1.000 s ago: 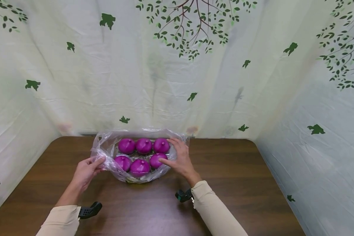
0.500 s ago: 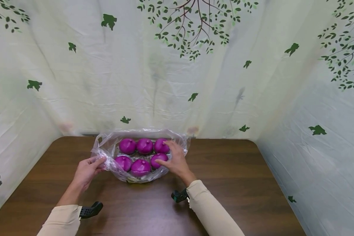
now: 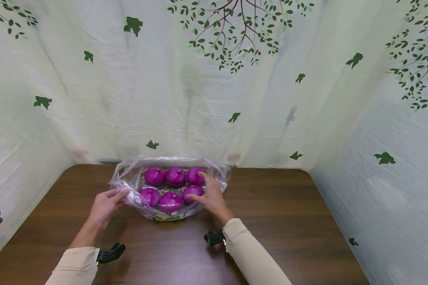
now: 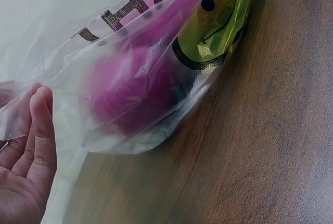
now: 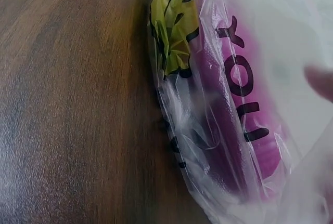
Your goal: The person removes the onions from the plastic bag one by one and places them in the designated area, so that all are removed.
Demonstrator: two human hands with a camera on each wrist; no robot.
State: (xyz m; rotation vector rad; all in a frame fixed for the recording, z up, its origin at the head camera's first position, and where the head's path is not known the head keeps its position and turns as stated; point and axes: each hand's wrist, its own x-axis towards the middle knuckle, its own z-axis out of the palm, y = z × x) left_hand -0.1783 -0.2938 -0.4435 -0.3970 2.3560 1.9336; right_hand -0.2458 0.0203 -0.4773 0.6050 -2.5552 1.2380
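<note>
A clear plastic bag [image 3: 128,173] lies at the far middle of the table with its mouth spread wide. Inside it, several purple, round, onion-shaped objects [image 3: 171,202] stand in two rows with small nubs on top. My left hand [image 3: 105,208] pinches the bag's left edge between thumb and fingers. At the bag's right side, my right hand [image 3: 214,198] reaches in with thumb and fingers spread, around the two rightmost purple objects. Whether it touches them cannot be told. In the right wrist view, bag film [image 5: 208,130] hides most of that hand.
The brown wooden table [image 3: 271,221] runs to a pale curtain [image 3: 185,99] printed with leaves, which hangs behind and at both sides. The bag carries a yellow smiling face [image 4: 218,24] and black letters. A dark device [image 3: 110,253] sits on each wrist.
My right hand has shifted slightly left and inward over the right-hand purple objects. My left hand keeps its hold on the bag's edge, and the bag stays nearly in place.
</note>
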